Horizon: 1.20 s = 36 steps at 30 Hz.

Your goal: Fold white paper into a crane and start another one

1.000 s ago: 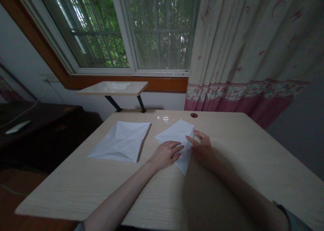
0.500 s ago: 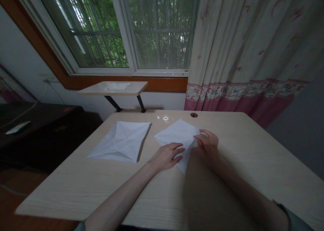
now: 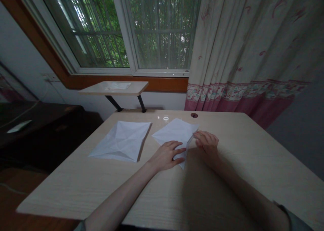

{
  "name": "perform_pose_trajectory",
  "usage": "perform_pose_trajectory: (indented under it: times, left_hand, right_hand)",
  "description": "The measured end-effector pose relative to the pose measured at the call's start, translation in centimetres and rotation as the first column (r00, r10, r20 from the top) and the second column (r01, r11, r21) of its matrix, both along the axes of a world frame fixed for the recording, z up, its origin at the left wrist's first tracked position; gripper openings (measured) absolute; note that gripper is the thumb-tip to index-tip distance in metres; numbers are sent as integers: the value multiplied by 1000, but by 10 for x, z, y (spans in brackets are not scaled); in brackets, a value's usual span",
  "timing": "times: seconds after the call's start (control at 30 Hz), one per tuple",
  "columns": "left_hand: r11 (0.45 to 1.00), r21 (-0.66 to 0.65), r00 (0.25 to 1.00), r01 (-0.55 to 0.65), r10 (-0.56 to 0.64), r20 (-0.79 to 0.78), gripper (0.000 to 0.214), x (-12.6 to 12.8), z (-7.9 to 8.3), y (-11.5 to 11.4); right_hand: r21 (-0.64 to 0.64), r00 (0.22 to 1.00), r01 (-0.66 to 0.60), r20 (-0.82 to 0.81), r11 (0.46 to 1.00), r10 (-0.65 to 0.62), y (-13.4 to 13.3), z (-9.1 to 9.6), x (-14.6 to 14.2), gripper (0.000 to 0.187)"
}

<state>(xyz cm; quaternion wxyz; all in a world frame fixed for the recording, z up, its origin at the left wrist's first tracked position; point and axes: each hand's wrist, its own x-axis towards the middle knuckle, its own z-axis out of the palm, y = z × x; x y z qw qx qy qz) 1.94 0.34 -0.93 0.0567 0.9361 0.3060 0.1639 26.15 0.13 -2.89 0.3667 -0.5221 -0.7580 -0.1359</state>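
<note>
A white sheet of paper (image 3: 176, 131) lies on the desk with a folded edge along its right side. My left hand (image 3: 168, 155) rests on its lower part, fingers spread and pressing the paper down. At the paper's right edge, my right hand (image 3: 207, 143) is closed, its thumb and fingertips pinching the fold. The fingertips partly hide that edge. Another white creased sheet (image 3: 124, 139), squarish, lies flat to the left, apart from both hands.
The pale wooden desk (image 3: 253, 156) has a round cable hole (image 3: 194, 115) near its back edge. A small raised shelf (image 3: 93, 88) on black legs carries white paper (image 3: 118, 85). Behind stand a window and a patterned curtain (image 3: 227, 55). A dark cabinet (image 3: 50, 123) is at left.
The paper under my hands has shifted slightly left, and its right edge is folded further inward. My right hand's fingers have curled closer together at that edge. My left hand stays nearly in place.
</note>
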Motion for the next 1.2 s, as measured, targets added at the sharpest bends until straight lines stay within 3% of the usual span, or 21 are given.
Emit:
perform_pose_trajectory:
  times: [0.2,0.4,0.5,0.73,1.0,1.2]
  left_hand:
    - [999,-34,999,35,-35,-17,50,0,4,-1]
    - [990,-81,993,119,-117,29,71,1,4,0]
    - [984,-91,987,154,-149,58,67,3,4,-1]
    - [993,-35,990,115,-112,86,35,1,7,-2]
    - [995,45,971,-94,82,225,29,2,-1,-1]
    - [945,42,909,-324,298,292,34,-2,-10,4]
  right_hand:
    - [-92,988,-126,79,988,133,-4,-1,-3,33]
    - [-162,992,-117,-72,980,107,-1,-8,1,34]
    - [-218,986,-145,-109,965,124,3,-12,5,35]
    - [-274,973,-230,-99,934,211,7,-11,9,30]
    - [-349,962,-274,-88,896,259,1,0,7,30]
    - [-335,944,-329,-105,883,312,-2,3,5,19]
